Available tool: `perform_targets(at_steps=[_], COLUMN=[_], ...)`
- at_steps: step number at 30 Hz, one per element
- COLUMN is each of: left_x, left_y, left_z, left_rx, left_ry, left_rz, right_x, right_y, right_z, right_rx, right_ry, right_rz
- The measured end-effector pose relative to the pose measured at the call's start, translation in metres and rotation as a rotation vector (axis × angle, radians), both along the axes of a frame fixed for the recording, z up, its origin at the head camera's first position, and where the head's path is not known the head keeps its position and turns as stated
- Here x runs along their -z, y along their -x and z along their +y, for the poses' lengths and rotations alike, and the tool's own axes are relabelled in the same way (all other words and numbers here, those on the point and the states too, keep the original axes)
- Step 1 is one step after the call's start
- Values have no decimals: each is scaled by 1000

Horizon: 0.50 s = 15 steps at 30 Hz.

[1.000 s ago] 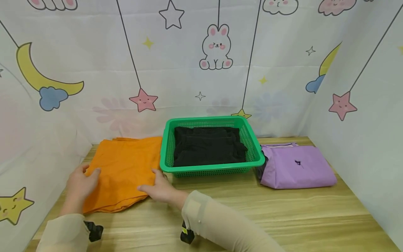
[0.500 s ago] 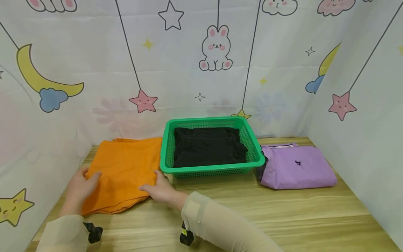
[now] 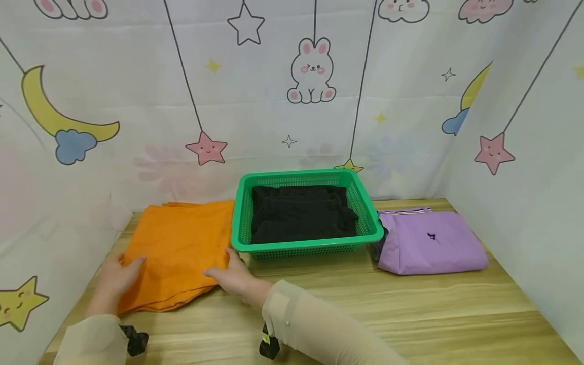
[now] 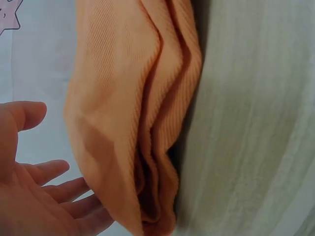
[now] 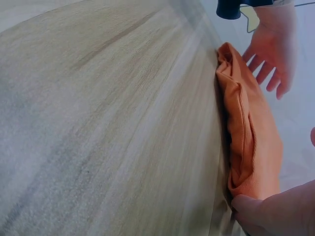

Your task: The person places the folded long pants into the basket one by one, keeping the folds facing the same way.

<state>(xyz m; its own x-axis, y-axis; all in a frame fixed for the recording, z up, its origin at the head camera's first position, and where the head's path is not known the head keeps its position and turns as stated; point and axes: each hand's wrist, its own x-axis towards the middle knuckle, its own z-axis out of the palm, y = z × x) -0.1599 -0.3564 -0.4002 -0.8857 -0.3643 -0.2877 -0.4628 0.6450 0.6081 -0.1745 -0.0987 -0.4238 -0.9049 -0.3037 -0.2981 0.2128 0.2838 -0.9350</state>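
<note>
A folded orange cloth (image 3: 180, 248), layered and thick at its near edge, lies flat on the left of the table. My left hand (image 3: 113, 284) is at its left side, thumb and fingers spread apart; in the left wrist view the fingertips (image 4: 81, 187) reach the cloth's edge. On the opposite side my right hand (image 3: 234, 276) touches the cloth's right edge, its thumb extended over the near right corner. The right wrist view shows fingers (image 5: 248, 204) against that edge, partly cut off by the frame.
Right of the cloth stands a green plastic basket (image 3: 307, 247) holding folded black cloth (image 3: 303, 215). A folded purple garment (image 3: 431, 243) lies farther right. Printed white fabric (image 3: 255, 111) encloses the wooden table (image 3: 365, 304) at the back and sides.
My left hand has shifted slightly nearer along the cloth's left side. The right hand stays at the right edge, almost still. The cloth, basket and purple garment keep their places.
</note>
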Motion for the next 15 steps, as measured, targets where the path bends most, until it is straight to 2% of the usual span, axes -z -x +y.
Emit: perform_targets(at_steps=[5, 15], left_x=[7, 15], left_y=[1, 4], left_z=[-5, -9], left_rx=[2, -66], left_ry=[-20, -97], left_rz=[-16, -19], right_x=[2, 6], right_y=[1, 5], right_z=[-2, -2], right_rx=[29, 64], right_ry=[30, 94], right_rz=[-7, -30])
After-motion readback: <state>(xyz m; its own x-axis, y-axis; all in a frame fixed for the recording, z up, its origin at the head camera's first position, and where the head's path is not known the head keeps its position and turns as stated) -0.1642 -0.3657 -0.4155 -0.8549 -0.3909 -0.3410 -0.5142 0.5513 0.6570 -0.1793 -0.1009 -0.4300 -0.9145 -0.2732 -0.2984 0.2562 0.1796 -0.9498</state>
